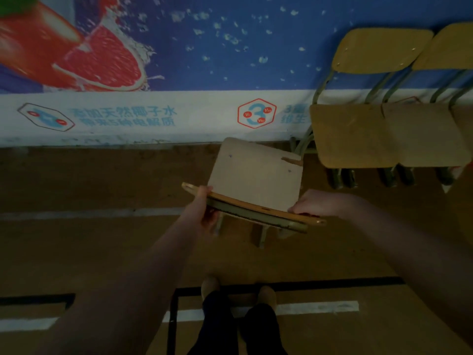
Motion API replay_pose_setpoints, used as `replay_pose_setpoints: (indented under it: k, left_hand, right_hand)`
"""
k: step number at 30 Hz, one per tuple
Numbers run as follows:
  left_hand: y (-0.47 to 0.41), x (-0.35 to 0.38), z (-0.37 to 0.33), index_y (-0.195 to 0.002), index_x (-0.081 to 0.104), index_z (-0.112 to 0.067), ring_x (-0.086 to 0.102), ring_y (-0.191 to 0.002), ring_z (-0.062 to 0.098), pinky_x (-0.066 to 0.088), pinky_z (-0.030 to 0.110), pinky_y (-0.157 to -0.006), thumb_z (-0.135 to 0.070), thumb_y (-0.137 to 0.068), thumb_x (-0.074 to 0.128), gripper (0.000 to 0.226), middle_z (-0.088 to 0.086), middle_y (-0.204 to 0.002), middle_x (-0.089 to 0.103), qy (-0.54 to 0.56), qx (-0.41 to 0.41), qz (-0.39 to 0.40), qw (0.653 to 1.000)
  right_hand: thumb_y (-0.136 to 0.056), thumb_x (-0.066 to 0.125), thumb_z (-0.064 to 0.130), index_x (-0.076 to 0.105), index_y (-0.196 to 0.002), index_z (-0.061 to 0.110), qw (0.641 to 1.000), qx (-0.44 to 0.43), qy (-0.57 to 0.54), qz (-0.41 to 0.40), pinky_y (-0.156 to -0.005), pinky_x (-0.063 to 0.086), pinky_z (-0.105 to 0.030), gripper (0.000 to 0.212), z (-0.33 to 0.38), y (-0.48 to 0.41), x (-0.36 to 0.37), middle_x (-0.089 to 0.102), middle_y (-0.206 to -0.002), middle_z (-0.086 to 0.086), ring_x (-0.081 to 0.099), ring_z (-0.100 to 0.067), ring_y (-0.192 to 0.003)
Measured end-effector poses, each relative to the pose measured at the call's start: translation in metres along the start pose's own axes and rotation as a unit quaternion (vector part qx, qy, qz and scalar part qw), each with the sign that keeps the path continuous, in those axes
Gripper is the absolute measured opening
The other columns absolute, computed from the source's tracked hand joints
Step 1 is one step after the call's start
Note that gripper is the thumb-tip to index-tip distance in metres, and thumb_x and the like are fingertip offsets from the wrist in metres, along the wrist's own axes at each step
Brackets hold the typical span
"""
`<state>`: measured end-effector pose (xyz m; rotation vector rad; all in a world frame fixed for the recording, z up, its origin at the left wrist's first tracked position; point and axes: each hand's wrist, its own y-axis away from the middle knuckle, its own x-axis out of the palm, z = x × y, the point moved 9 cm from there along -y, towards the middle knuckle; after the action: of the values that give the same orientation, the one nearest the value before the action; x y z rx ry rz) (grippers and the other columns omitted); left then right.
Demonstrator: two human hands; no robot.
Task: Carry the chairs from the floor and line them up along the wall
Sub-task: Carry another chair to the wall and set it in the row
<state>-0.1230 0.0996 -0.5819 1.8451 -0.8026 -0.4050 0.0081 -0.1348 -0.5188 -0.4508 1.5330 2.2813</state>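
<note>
A wooden chair (256, 172) with a green metal frame is in front of me, its backrest edge toward me and its seat pointing at the wall (153, 119). My left hand (204, 208) grips the left end of the backrest. My right hand (311, 203) grips the right end. The chair sits just left of two matching chairs (355, 134) (425, 134) that stand side by side against the wall. I cannot tell whether the held chair's legs touch the floor.
The wall carries a blue banner with red fruit and a white strip of text along its base. The brown floor (102, 252) has white and black painted lines. My feet (238, 293) stand just behind the chair. Open floor lies to the left along the wall.
</note>
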Motion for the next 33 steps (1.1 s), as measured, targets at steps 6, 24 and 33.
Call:
replay_pose_setpoints:
  k: [6,24,33]
  left_hand:
    - [-0.024,-0.050,-0.090,-0.112,0.065,-0.009,0.062,-0.089,0.017,0.056,0.029,-0.076,-0.046,-0.078,0.072,0.051,0.006,-0.101,0.063,-0.055,0.072,-0.053,0.994]
    - [-0.017,-0.067,-0.089,-0.115,0.058,-0.004,0.061,-0.104,0.027,0.051,0.039,-0.089,-0.056,-0.094,0.047,0.057,0.008,-0.109,0.064,0.027,0.114,-0.022,0.993]
    - [0.038,-0.020,-0.002,-0.111,0.059,-0.008,0.062,-0.092,0.022,0.050,0.036,-0.078,-0.031,-0.100,0.043,0.030,0.009,-0.102,0.065,0.088,0.103,-0.090,0.987]
  right_hand:
    - [-0.093,0.062,0.015,0.071,-0.108,0.016,0.992,-0.024,-0.097,0.081,-0.067,0.056,-0.021,0.018,0.059,-0.025,0.031,0.071,-0.103,0.001,0.069,-0.013,-0.087]
    - [-0.094,0.055,0.012,0.066,-0.104,-0.003,0.977,-0.056,0.189,0.081,-0.062,0.052,-0.026,0.020,0.112,-0.060,0.002,0.068,-0.076,-0.010,0.062,-0.017,-0.063]
    - [-0.096,0.055,0.018,0.064,-0.106,0.008,0.957,-0.140,0.247,0.055,-0.072,0.055,-0.029,0.017,0.106,-0.056,-0.052,0.070,-0.089,-0.009,0.067,-0.018,-0.081]
